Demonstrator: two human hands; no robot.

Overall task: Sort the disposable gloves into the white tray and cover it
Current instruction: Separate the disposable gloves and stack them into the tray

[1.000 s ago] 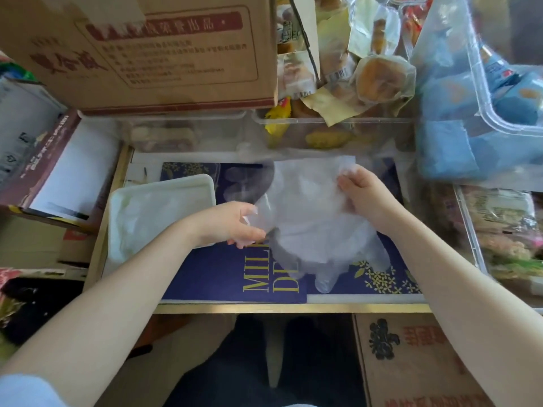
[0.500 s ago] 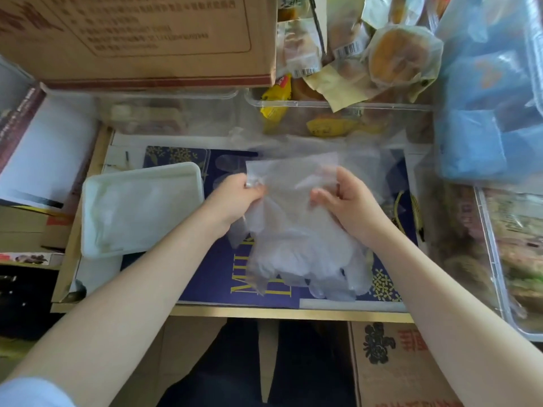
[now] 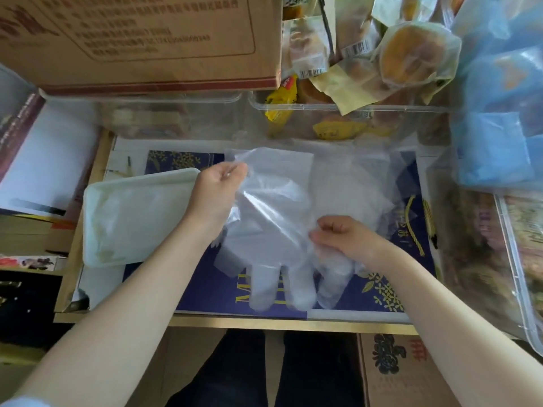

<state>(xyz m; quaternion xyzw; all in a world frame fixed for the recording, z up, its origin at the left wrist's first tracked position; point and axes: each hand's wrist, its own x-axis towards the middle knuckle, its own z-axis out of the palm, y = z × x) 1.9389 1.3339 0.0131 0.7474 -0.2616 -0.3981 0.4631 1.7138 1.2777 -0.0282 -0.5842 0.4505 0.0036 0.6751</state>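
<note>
A clear disposable glove (image 3: 273,218) hangs over the blue mat, cuff up and fingers pointing toward me. My left hand (image 3: 217,192) pinches its cuff corner at the upper left. My right hand (image 3: 343,236) grips its lower right edge, over more clear gloves (image 3: 349,183) lying on the mat. The white tray (image 3: 135,218) sits just left of my left hand, tilted slightly, with a thin clear film inside.
A cardboard box (image 3: 141,39) and clear bins of wrapped snacks (image 3: 367,69) crowd the back. Blue packs in a plastic bag (image 3: 499,118) stand at the right. A clear bin (image 3: 523,259) lines the right edge. Another box (image 3: 411,371) sits below the table front.
My left hand lifted the glove's cuff up and left. My right hand slid down from the cuff to the glove's lower right edge. The glove now spreads out flat.
</note>
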